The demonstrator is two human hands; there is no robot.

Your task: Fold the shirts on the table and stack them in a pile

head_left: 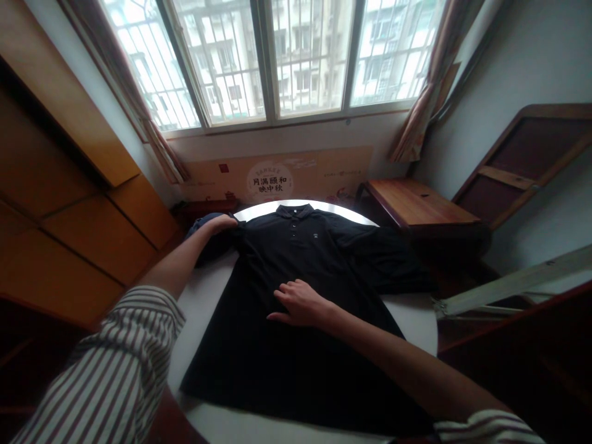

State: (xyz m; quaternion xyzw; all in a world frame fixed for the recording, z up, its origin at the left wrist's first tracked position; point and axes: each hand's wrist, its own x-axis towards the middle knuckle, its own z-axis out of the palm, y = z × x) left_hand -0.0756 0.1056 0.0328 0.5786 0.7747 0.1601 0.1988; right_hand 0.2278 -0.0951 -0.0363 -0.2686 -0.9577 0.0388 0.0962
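Observation:
A black short-sleeved polo shirt [277, 364] lies spread front side up, its buttoned collar toward the window and its hem toward me. It rests on a round white table [203, 314]. My left hand [224, 222] is at the shirt's left sleeve, its fingers closed on the black cloth; the fingertips are partly hidden. Over the middle of the shirt front is my right hand [300, 302], palm down, with slightly bent fingers and the thumb apart, holding nothing. The other sleeve is spread out on the right side.
Dark blue cloth [203, 221] lies beside my left hand at the table's far left edge. To the right stand a wooden side table [420, 200] and a leaning folded panel [522, 163]. Wooden cabinets [92, 228] line the left; a barred window [305, 61] is ahead.

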